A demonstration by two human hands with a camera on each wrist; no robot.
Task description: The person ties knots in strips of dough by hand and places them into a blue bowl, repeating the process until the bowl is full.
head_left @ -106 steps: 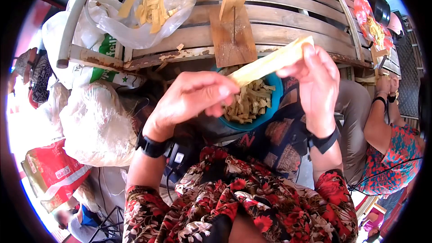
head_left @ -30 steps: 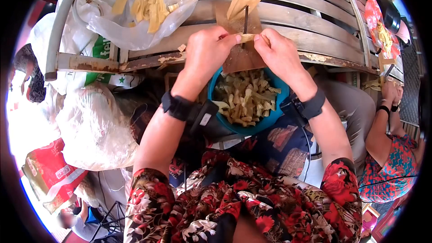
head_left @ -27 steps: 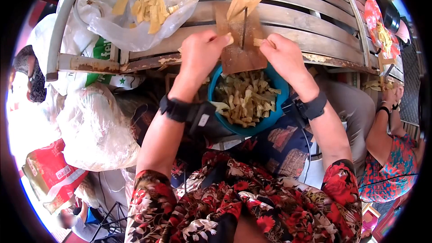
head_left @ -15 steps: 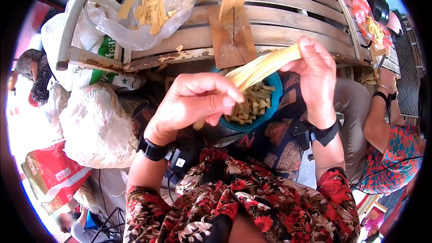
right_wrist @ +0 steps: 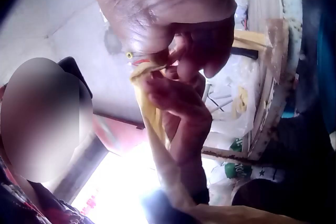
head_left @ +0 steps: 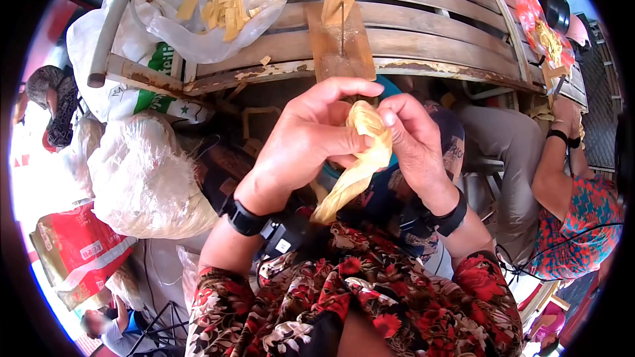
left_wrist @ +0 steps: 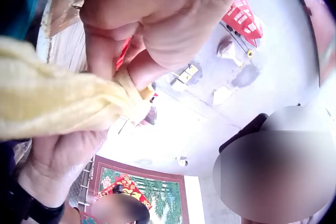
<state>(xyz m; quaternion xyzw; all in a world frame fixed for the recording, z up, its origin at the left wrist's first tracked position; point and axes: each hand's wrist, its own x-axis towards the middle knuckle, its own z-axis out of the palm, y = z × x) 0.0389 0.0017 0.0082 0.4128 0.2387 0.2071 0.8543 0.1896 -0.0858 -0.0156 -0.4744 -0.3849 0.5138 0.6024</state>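
A soft, pale yellow strip is twisted into a loop at its upper end, its long tail hanging toward the lap. My left hand pinches the loop from one side, thumb along it. From the other side, my right hand pinches it with thumb and fingers. In the left wrist view the strip passes wide and blurred in front of the hands. The right wrist view has its narrow fold around the left fingers. Below the hands, the blue basin is mostly covered.
Behind the hands, a wooden block stand with an upright metal blade sits on the slatted bench. A clear bag holds yellow strips. A bulky plastic bag stands left; another person's arm shows right.
Earlier, both hands parted a short yellow piece at the blade. Half a second ago a long strip stretched between them; now the hands are closer, with the strip looped and its tail hanging.
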